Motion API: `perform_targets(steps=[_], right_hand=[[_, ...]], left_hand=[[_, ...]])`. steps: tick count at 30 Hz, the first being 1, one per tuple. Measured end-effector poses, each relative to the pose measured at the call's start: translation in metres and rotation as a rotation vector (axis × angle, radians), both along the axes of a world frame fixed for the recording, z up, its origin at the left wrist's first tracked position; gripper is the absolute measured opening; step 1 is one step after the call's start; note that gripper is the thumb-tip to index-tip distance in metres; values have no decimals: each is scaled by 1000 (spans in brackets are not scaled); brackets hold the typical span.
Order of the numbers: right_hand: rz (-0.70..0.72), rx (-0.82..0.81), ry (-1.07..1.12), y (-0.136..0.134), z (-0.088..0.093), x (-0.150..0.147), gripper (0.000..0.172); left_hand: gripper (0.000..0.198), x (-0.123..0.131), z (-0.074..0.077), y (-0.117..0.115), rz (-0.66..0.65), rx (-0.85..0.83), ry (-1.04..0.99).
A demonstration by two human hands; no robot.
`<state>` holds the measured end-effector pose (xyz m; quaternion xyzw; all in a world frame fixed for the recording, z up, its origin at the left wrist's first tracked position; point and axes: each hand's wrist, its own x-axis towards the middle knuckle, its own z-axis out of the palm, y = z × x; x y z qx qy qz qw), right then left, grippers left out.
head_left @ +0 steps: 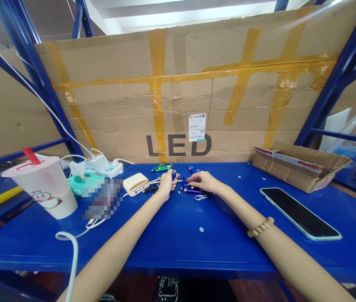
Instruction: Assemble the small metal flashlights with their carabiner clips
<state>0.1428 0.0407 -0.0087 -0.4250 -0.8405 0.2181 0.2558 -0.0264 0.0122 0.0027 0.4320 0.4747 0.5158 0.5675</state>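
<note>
The person's left hand (166, 186) holds a blue tube (174, 175) between narrowed fingers, its end showing at one o'clock. Rightward, another blue piece (183, 184) lies at nine o'clock from the right hand (206, 181), near curled fingertips; whether they grip anything, one cannot tell.

The blue shelf top (178, 247), dotted with pale spots, bears a cream power bank (136, 183). Right of the power bank lie blue and purple pen-like pieces (193, 191); green pieces (162, 168) lie behind it, to the right. Left of it sit a turquoise pack (85, 178) and — farther out — a lidded cup (47, 191). Well to its right lie a phone (300, 214) and a cardboard tray (300, 174).
</note>
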Motion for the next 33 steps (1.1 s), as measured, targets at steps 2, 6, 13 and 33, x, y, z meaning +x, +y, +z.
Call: perform_targets(steps=[2, 6, 13, 33], right_hand=[[-1, -54, 29, -1, 1, 0, 18], [-28, -66, 8, -1, 2, 1, 18], [-156, 55, 135, -3, 9, 2, 27], [59, 43, 400, -21, 21, -18, 40]], left_hand=[[30, 0, -1, 1, -12, -2, -12], [28, 0, -2, 3, -36, -5, -81], [34, -1, -2, 8, -38, 20, -188], [46, 0, -10, 13, -58, 325, -132]])
